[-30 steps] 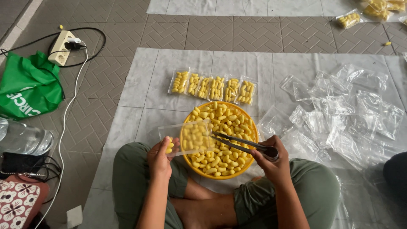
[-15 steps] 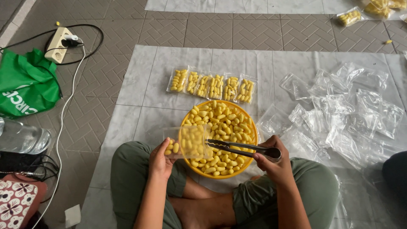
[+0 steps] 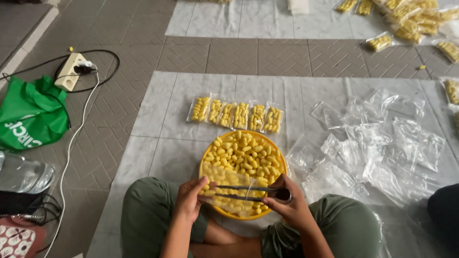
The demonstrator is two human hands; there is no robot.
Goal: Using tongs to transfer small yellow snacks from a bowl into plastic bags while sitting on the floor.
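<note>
I sit cross-legged on the floor with a yellow bowl (image 3: 207,160) of small yellow oval pieces (image 3: 244,153) between my knees. My left hand (image 3: 190,198) pinches the edge of a small clear plastic bag (image 3: 228,179) held over the bowl. My right hand (image 3: 287,203) grips dark metal tongs (image 3: 248,192) that point left, their tips reaching into the bag near my left fingers. A row of several filled clear bags (image 3: 236,114) lies just beyond the bowl.
A heap of empty clear bags (image 3: 377,143) lies right of the bowl on a pale sheet (image 3: 162,124). More filled bags (image 3: 406,19) are at the far right. On the left are a green bag (image 3: 28,114), a power strip (image 3: 71,71) with cables, and a plastic bottle (image 3: 21,174).
The bag and tongs have come lower and nearer my body, over the bowl's near edge. The tongs' tips have moved left into the bag toward my left hand.
</note>
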